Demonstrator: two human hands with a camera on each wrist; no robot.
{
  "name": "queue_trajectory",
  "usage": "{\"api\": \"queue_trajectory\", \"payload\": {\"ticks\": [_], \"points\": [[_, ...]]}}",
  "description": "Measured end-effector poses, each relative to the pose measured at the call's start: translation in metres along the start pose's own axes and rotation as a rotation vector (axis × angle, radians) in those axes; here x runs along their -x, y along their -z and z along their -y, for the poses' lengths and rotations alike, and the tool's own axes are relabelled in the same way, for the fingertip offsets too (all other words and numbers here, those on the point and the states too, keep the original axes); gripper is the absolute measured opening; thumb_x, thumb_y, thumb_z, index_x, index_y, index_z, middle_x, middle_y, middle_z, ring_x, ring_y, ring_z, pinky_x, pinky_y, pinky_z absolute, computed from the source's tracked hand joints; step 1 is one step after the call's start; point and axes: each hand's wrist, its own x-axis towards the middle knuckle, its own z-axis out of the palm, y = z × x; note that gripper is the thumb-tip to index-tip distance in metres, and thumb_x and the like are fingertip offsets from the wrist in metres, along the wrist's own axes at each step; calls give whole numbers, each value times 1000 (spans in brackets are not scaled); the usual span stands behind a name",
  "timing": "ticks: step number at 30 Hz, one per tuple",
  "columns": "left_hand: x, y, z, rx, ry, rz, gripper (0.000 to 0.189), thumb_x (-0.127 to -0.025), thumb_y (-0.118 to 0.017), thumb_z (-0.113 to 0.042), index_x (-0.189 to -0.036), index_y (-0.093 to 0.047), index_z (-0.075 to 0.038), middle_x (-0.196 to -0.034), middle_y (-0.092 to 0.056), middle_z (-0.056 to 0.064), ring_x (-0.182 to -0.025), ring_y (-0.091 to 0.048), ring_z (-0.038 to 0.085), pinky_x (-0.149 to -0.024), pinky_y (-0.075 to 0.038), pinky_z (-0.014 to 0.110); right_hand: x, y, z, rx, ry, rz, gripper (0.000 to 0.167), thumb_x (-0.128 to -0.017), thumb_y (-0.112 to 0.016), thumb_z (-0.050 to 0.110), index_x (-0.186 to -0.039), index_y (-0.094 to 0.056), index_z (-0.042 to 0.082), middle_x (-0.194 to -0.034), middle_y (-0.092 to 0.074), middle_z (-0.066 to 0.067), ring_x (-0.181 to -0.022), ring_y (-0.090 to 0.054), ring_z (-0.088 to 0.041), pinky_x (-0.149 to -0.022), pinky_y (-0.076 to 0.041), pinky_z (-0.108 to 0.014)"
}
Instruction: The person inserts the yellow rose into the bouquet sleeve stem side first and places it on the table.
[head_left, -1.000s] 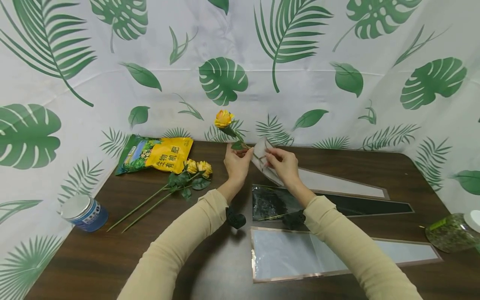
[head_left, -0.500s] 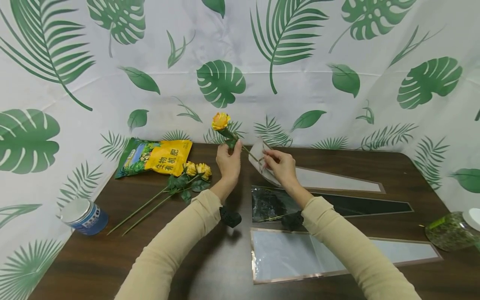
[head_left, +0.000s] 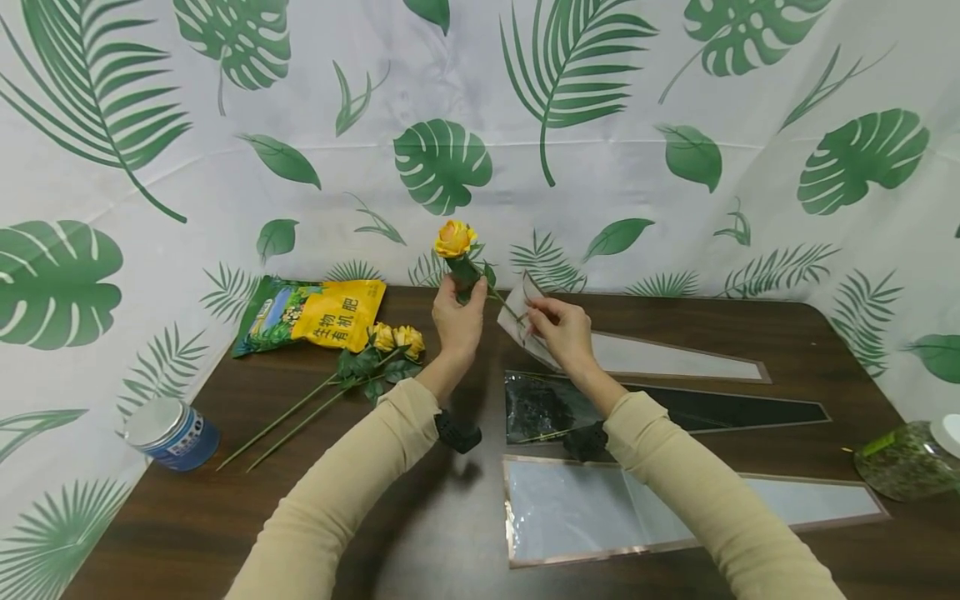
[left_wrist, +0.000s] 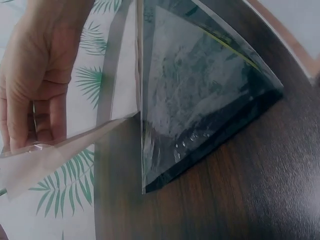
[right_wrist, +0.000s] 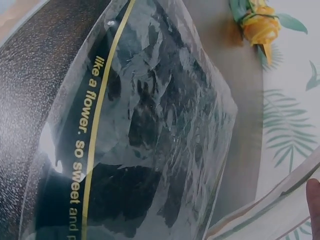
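Note:
A yellow rose [head_left: 454, 240] tilts up to the left, pinched below its bloom by my left hand [head_left: 459, 321]. Its green stem slants down to the right into the raised mouth of a white flower sleeve [head_left: 517, 312]. My right hand [head_left: 564, 333] pinches that sleeve near its opening. How far the stem reaches inside is hidden. Across the left wrist view, the pale sleeve edge [left_wrist: 55, 167] stretches below the fingers of a hand. A black flower sleeve [head_left: 536, 404] with a clear front lies just below; the right wrist view shows gold lettering on it [right_wrist: 90, 145].
Another white sleeve [head_left: 570, 508] lies nearest the front. Two yellow roses [head_left: 408, 340] rest at the left, beside a yellow and green pouch [head_left: 341, 312]. A blue tub [head_left: 180, 433] stands at the left edge, and a jar [head_left: 907, 462] lies at the right.
My left hand has shifted left, then the rose's bloom has swung slightly right. My right hand stays at the white sleeve's mouth. The head view has shifted a little.

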Motion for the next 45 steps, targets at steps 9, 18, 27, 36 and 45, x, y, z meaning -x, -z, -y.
{"api": "queue_trajectory", "payload": {"ticks": [9, 18, 27, 36, 45], "points": [[4, -2, 6, -84, -27, 41, 31, -86, -68, -16, -112, -59, -1, -105, -68, 15, -101, -62, 27, -89, -49, 42, -3, 0, 4, 50, 27, -23, 18, -88, -66, 10, -102, -71, -1, -83, -71, -18, -63, -62, -6, -57, -50, -11], [9, -3, 10, -137, -27, 63, 32, -84, -70, -17, -109, -58, 0, -99, -68, 16, -96, -63, 31, -83, -49, 45, -2, 0, 9, 79, 53, -19, 19, -89, -65, 8, -104, -71, -1, -89, -71, -18, -68, -67, -21, -58, -50, -13], [16, -9, 20, -137, -5, 36, 37, -79, -73, -18, -109, -57, -3, -100, -69, 14, -96, -63, 29, -84, -49, 43, -2, -1, 8, 80, 61, -36, 20, -88, -64, 6, -105, -70, -3, -93, -71, -19, -66, -64, -11, -57, -48, -10], [18, -6, 21, 33, 43, 9, 29, -90, -65, -25, -108, -61, -3, -103, -70, 13, -101, -63, 24, -89, -49, 40, -2, -2, 7, 82, 85, -34, 19, -89, -64, 6, -104, -70, -3, -90, -71, -20, -68, -67, -26, -56, -47, -9], [15, -8, 17, 30, 20, 11, 36, -84, -71, -19, -113, -58, -3, -107, -69, 13, -102, -64, 23, -89, -51, 38, -1, -2, 11, 123, 96, -37, 19, -89, -64, 7, -104, -71, -2, -85, -71, -18, -68, -67, -26, -55, -46, -10]]}}
